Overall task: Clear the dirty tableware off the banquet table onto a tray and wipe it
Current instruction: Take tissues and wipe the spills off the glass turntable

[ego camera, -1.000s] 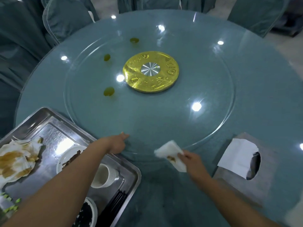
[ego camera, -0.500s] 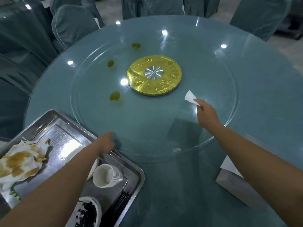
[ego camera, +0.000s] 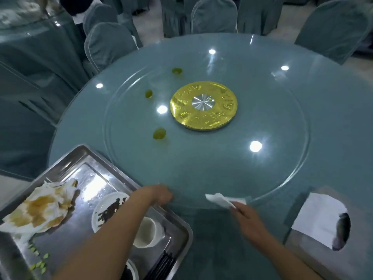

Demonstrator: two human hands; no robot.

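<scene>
White tissue (ego camera: 219, 200) at the near rim of the glass turntable (ego camera: 282, 158), pinched in the right grip (ego camera: 248, 217); left grip (ego camera: 159, 196) at the same rim just beside the tray, fingers curled but blurred, so grasping or merely touching cannot be told; steel tray (ego camera: 94, 178) on the near-left edge of the tabletop (ego camera: 333, 98) carries stained napkins (ego camera: 38, 209), smeared plate (ego camera: 107, 211) and cup (ego camera: 146, 232); three yellow-green spills (ego camera: 159, 133) lie left of the gold hub (ego camera: 203, 105).

Teal-covered chairs (ego camera: 109, 47) stand beyond; far left, seemingly a second table (ego camera: 24, 17).
</scene>
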